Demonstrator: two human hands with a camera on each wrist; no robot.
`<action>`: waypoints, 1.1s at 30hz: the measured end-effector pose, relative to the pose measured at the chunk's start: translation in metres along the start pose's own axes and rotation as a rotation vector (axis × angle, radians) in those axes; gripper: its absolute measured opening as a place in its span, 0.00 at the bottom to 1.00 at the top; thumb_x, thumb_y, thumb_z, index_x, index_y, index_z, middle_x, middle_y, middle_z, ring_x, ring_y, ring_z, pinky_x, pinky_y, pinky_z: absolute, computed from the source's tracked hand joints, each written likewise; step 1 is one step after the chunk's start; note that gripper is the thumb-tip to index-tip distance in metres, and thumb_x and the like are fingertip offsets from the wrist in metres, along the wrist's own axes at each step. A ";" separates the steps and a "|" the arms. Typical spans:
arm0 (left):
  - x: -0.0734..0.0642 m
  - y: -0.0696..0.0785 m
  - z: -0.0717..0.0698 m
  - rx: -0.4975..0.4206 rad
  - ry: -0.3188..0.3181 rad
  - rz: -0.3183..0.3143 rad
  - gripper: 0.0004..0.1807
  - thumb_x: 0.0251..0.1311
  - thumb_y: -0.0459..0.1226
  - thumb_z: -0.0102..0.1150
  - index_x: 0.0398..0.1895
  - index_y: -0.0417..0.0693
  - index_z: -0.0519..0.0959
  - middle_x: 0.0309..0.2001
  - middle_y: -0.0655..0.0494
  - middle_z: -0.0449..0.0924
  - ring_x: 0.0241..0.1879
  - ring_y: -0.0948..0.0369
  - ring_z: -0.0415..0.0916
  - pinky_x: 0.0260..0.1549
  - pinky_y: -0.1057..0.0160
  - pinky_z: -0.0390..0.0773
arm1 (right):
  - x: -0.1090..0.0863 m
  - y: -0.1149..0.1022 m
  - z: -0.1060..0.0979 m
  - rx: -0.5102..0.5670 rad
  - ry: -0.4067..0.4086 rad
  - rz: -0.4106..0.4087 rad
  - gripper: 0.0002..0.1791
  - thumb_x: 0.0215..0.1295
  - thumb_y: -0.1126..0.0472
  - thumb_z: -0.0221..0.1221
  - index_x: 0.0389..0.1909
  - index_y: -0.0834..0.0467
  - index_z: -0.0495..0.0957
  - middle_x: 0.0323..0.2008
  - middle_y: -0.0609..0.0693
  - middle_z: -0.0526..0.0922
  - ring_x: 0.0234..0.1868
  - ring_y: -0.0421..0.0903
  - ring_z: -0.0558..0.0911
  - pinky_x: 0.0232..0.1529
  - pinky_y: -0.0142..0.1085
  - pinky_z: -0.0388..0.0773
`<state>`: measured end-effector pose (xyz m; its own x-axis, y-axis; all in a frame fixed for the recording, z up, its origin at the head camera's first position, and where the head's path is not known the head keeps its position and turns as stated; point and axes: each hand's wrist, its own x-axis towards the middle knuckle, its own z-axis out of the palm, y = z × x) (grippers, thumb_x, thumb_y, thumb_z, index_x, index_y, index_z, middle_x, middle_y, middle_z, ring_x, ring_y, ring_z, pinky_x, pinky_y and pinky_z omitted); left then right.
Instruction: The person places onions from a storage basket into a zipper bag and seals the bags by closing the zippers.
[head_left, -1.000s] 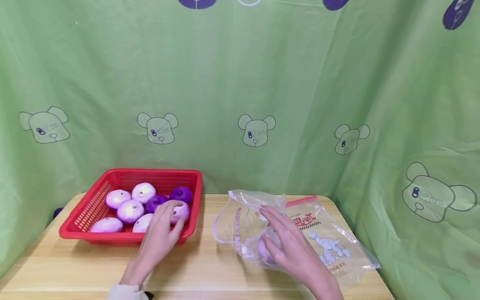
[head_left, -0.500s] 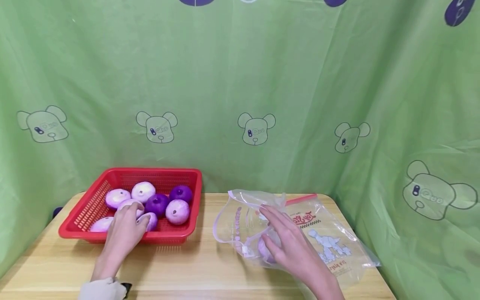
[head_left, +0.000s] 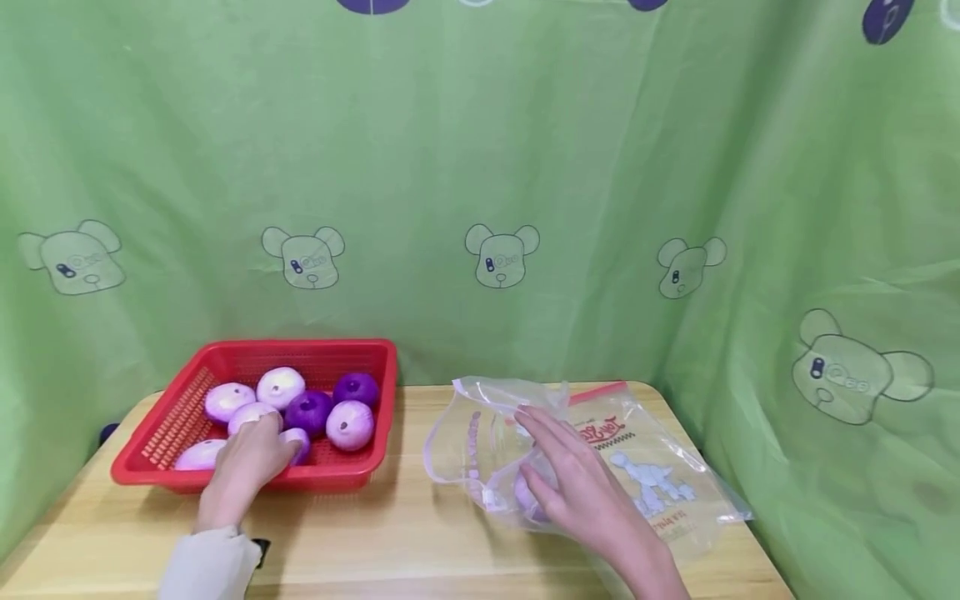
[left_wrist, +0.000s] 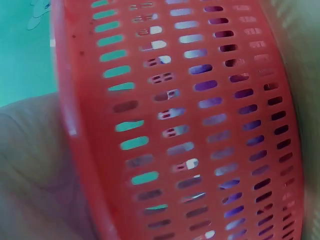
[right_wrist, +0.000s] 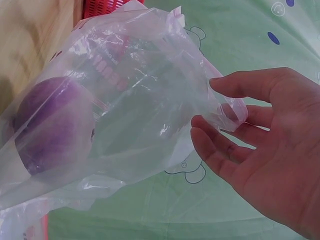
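Green cloth, thin and lightly creased, makes up the curtain (head_left: 420,167) behind a table (head_left: 390,542) of pale, wood-grained top. On its left sits a shallow basket (head_left: 337,477) of red plastic, its walls pierced by rows of slots. To the right, a clear film bag (head_left: 472,433) gapes leftward, overlapping a flat printed bag (head_left: 667,475) with a red strip along its top edge.

The right hand (head_left: 577,492) has a wide grip, thumb apart from the fingers, with the bag's mouth edge between them. The left hand (head_left: 247,454) reaches over the basket's front rim, fingers bent down onto the onions (head_left: 349,425); whether its grip has closed on one I cannot tell (the wrist view shows mostly slotted plastic). Eight roundish onions show in the basket, two glossy dark purple, the others paler. One bagged onion (right_wrist: 55,125), smooth and purple, lies inside the clear film, beyond the right hand's fingertips.
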<state>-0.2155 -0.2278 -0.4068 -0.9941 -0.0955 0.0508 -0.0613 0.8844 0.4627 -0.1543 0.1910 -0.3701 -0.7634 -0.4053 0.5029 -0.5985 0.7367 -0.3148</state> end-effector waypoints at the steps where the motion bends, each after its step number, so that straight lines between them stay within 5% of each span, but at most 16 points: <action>1: 0.003 0.000 0.000 0.004 -0.011 -0.002 0.13 0.60 0.42 0.56 0.23 0.44 0.71 0.23 0.48 0.68 0.28 0.51 0.68 0.23 0.51 0.67 | 0.000 0.000 0.001 0.001 -0.003 -0.002 0.36 0.60 0.64 0.67 0.70 0.58 0.68 0.70 0.57 0.69 0.69 0.56 0.69 0.66 0.53 0.67; 8: 0.017 -0.001 0.002 -0.023 -0.111 0.051 0.21 0.57 0.47 0.67 0.38 0.35 0.77 0.34 0.44 0.79 0.35 0.49 0.75 0.36 0.45 0.76 | 0.001 -0.002 0.006 -0.032 -0.025 -0.017 0.35 0.61 0.63 0.67 0.69 0.59 0.69 0.69 0.56 0.70 0.69 0.55 0.70 0.66 0.52 0.68; 16: 0.015 -0.004 0.002 -0.064 -0.067 0.069 0.23 0.54 0.44 0.70 0.42 0.33 0.78 0.35 0.44 0.81 0.35 0.49 0.77 0.36 0.46 0.77 | 0.001 -0.001 0.010 -0.041 -0.026 -0.020 0.35 0.61 0.63 0.67 0.69 0.59 0.69 0.69 0.56 0.70 0.69 0.54 0.70 0.65 0.50 0.68; 24: -0.002 -0.001 0.001 -0.102 0.103 0.110 0.31 0.55 0.43 0.70 0.55 0.29 0.75 0.45 0.33 0.82 0.42 0.41 0.80 0.42 0.40 0.77 | 0.003 -0.004 0.018 -0.045 -0.042 -0.028 0.35 0.59 0.64 0.67 0.69 0.59 0.69 0.69 0.56 0.70 0.68 0.55 0.71 0.65 0.52 0.68; 33: -0.016 0.025 0.001 -0.166 0.327 0.336 0.30 0.52 0.37 0.73 0.58 0.37 0.75 0.40 0.46 0.82 0.33 0.53 0.77 0.39 0.48 0.79 | 0.005 -0.006 0.023 -0.050 -0.051 -0.017 0.35 0.61 0.64 0.66 0.70 0.60 0.68 0.69 0.58 0.69 0.68 0.56 0.70 0.67 0.54 0.64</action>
<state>-0.2017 -0.2033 -0.3972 -0.8748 0.0202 0.4840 0.2989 0.8089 0.5064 -0.1601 0.1721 -0.3848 -0.7651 -0.4442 0.4661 -0.5999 0.7547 -0.2656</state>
